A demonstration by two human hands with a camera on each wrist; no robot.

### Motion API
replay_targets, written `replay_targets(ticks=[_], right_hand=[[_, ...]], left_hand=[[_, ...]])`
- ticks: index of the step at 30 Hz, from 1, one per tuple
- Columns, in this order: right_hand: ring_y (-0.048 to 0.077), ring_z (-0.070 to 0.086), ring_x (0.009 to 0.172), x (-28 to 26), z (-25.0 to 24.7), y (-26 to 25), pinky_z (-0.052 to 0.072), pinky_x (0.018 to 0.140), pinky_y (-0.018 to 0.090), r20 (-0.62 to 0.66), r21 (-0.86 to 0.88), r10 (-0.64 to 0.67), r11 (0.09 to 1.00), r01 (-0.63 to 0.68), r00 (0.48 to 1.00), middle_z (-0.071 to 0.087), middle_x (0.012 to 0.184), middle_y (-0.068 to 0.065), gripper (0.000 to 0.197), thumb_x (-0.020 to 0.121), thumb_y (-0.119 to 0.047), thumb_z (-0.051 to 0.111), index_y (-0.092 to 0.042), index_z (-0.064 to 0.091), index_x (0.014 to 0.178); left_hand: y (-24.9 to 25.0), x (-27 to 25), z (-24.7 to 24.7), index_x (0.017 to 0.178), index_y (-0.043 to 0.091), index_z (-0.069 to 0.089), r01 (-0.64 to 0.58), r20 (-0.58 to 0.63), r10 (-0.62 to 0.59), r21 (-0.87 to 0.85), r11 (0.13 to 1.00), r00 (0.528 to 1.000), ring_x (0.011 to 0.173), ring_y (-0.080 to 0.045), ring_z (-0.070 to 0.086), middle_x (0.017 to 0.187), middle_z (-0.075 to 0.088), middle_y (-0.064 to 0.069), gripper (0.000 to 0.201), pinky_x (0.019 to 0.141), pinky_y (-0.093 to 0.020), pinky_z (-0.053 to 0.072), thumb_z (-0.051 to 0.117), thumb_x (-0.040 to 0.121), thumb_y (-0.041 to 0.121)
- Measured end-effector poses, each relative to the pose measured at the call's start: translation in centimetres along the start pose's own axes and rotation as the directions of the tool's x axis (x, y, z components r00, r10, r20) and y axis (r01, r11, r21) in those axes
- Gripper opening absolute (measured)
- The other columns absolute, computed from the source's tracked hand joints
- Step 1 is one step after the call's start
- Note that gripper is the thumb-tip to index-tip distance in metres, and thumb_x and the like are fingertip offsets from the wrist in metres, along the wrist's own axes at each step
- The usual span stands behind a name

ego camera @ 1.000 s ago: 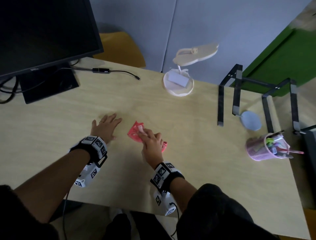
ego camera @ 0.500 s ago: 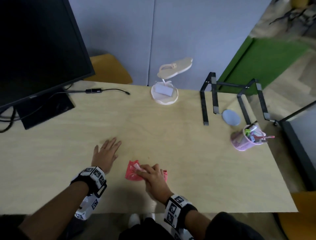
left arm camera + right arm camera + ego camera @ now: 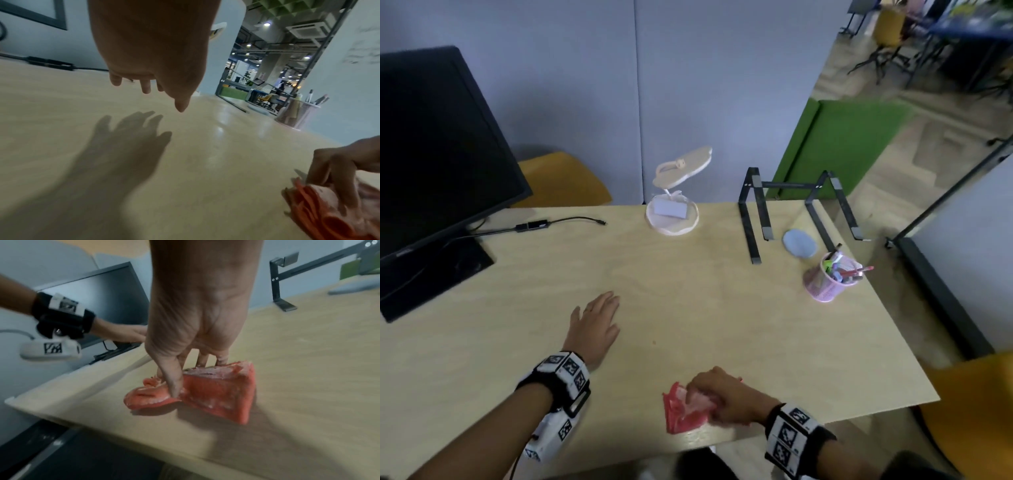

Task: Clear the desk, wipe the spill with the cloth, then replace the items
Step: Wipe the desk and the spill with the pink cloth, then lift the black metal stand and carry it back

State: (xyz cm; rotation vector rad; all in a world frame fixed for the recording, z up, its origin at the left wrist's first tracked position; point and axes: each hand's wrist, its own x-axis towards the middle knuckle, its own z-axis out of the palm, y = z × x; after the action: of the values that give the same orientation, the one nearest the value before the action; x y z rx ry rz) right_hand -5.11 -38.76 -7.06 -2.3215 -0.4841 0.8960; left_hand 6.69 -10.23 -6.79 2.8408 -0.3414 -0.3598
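Two hands, right hand [image 3: 726, 394] fingers [image 3: 172, 382] pinching red cloth [image 3: 685, 411], left hand [image 3: 594, 329] fingers spread flat

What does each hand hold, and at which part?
The right hand grips the red cloth at its crumpled top, against the desk. The left hand holds nothing.

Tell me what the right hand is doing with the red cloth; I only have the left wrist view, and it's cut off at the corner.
Observer: The right hand holds the red cloth bunched on the desk, thumb pressed into a fold.
Operator: Where on the desk?
Observer: Close to the front edge, by the head view.
Operator: Anything to the left of the left hand?
Observer: A black monitor stands at the desk's far left.
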Motion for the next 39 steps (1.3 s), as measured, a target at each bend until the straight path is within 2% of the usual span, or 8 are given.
replay_targets(ticks=[6, 11, 17, 21, 26, 29, 32, 39], right_hand=[[0.017, 0.035, 0.123, -2.3, -3.6, 1.4, 0.021, 0.099, 0.039, 0.010, -0.108, -0.120, 0.987, 0.121, 0.993, 0.044, 0.139, -0.012, 0.053, 0.067, -0.026, 0.078, -0.036, 0.057, 0.116], [0.012, 0.055, 0.111, -3.6, -13.9, 6.2, 0.038, 0.097, 0.047, -0.299, -0.048, -0.115, 0.993, 0.106, 0.947, 0.061, 0.118, -0.013, 0.037, 0.073, -0.049, 0.065, -0.034, 0.062, 0.108], [0.022, 0.057, 0.101, -5.1, -30.6, 13.2, 0.044, 0.092, 0.039, -0.835, 0.005, 0.096, 0.986, -0.167, 0.542, 0.064, 0.111, 0.009, 0.024, 0.083, -0.009, 0.060, -0.011, 0.065, 0.107], [0.039, 0.041, 0.121, -4.3, -36.9, 19.9, 0.034, 0.101, 0.048, -0.870, 0.262, 0.413, 0.851, -0.456, 0.270, 0.044, 0.130, 0.023, 0.040, 0.090, -0.010, 0.047, -0.001, 0.044, 0.129], [0.032, 0.055, 0.101, -3.0, -38.3, 26.8, 0.045, 0.085, 0.035, -0.644, 0.539, 0.672, 0.738, -0.406, 0.367, 0.054, 0.113, 0.025, 0.032, 0.097, -0.025, 0.042, 0.000, 0.052, 0.114], [0.022, 0.058, 0.051, -2.1, -37.3, 29.9, 0.039, 0.047, 0.023, -0.557, 0.653, 0.716, 0.691, -0.311, 0.422, 0.061, 0.080, 0.014, 0.030, 0.098, -0.026, 0.038, -0.009, 0.054, 0.078], [0.001, 0.051, 0.030, -1.4, -36.9, 30.9, 0.033, 0.032, 0.014, -0.553, 0.698, 0.734, 0.667, -0.263, 0.393, 0.059, 0.069, 0.002, 0.021, 0.098, -0.014, 0.034, -0.009, 0.051, 0.087], [0.021, 0.052, 0.062, -1.3, -37.5, 29.0, 0.040, 0.057, 0.030, -0.598, 0.679, 0.736, 0.676, -0.288, 0.318, 0.059, 0.076, 0.007, 0.033, 0.093, -0.010, 0.034, -0.018, 0.048, 0.064]], left_hand=[[9.3, 5.3, -1.9, 0.143, 0.024, 0.031, -0.129, -0.038, 0.128, -0.016, 0.992, 0.991, 0.139, -0.013, 0.027, 0.152, 0.025, 0.009, 0.051, 0.116, -0.043, 0.014, 0.044, 0.094, 0.026], [17.8, 11.8, -3.5, 0.139, 0.020, 0.038, -0.220, -0.055, 0.217, -0.070, 0.973, 0.975, 0.132, -0.019, 0.037, 0.143, 0.038, 0.003, 0.044, 0.110, -0.041, 0.025, 0.044, 0.095, 0.027], [26.7, 18.4, -5.2, 0.143, 0.010, 0.032, -0.084, 0.053, 0.125, -0.487, 0.869, 0.991, 0.126, -0.028, 0.049, 0.145, 0.041, -0.010, 0.052, 0.107, -0.047, 0.038, 0.044, 0.098, 0.033], [30.1, 21.1, -5.2, 0.135, 0.000, 0.035, 0.057, 0.131, 0.032, -0.622, 0.781, 0.991, 0.111, -0.028, 0.057, 0.132, 0.052, -0.014, 0.054, 0.100, -0.037, 0.044, 0.048, 0.096, 0.036], [31.3, 22.6, -3.3, 0.102, 0.019, 0.044, 0.147, 0.220, 0.031, -0.742, 0.655, 0.975, 0.075, -0.010, 0.054, 0.093, 0.056, -0.002, 0.015, 0.057, -0.008, 0.042, 0.057, 0.093, 0.018], [31.3, 22.7, -2.4, 0.088, 0.013, 0.049, 0.192, 0.276, 0.072, -0.811, 0.553, 0.958, 0.070, -0.009, 0.059, 0.083, 0.060, -0.005, 0.013, 0.058, -0.014, 0.047, 0.059, 0.090, 0.006], [31.2, 23.0, -2.2, 0.089, 0.006, 0.050, 0.202, 0.274, 0.072, -0.839, 0.506, 0.959, 0.071, -0.013, 0.062, 0.080, 0.060, -0.004, 0.013, 0.055, -0.012, 0.051, 0.060, 0.088, -0.001], [31.2, 23.4, -2.9, 0.106, 0.001, 0.049, 0.127, 0.226, 0.106, -0.812, 0.569, 0.968, 0.082, -0.022, 0.066, 0.097, 0.065, -0.019, 0.022, 0.064, -0.017, 0.050, 0.062, 0.088, 0.002]])
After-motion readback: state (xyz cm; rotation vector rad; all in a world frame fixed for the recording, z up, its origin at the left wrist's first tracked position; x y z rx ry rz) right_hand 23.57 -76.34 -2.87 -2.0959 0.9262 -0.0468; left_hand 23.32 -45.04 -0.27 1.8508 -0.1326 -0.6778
